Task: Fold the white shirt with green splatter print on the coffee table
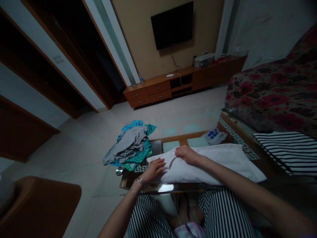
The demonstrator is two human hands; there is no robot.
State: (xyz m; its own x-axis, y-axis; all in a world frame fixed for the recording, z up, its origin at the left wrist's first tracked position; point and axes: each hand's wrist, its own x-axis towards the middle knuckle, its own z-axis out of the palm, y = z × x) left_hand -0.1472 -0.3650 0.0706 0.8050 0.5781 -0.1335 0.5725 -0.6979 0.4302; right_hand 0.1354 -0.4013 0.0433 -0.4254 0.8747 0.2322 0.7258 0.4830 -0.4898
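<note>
A white cloth (215,165), perhaps a garment, is laid out long and folded across a low glass-topped table. My left hand (155,169) rests on its left end, palm down and fingers stretched out; bangles circle the wrist. Close by, my right hand (187,154) has its fingers bent onto the cloth near the far edge, gripping a bit of it. A wrinkle runs through the fabric between both hands. Left of them, a heap of grey, teal and blue clothes (131,143) lies loosely on the table's corner.
Beyond the cloth, a plastic bag (215,136) sits on the wood-framed table (226,125). Black-and-white striped fabric (289,152) lies at right beside a floral sofa (269,96). A wooden chair (47,201) stands at lower left. A TV cabinet (158,91) lines the far wall.
</note>
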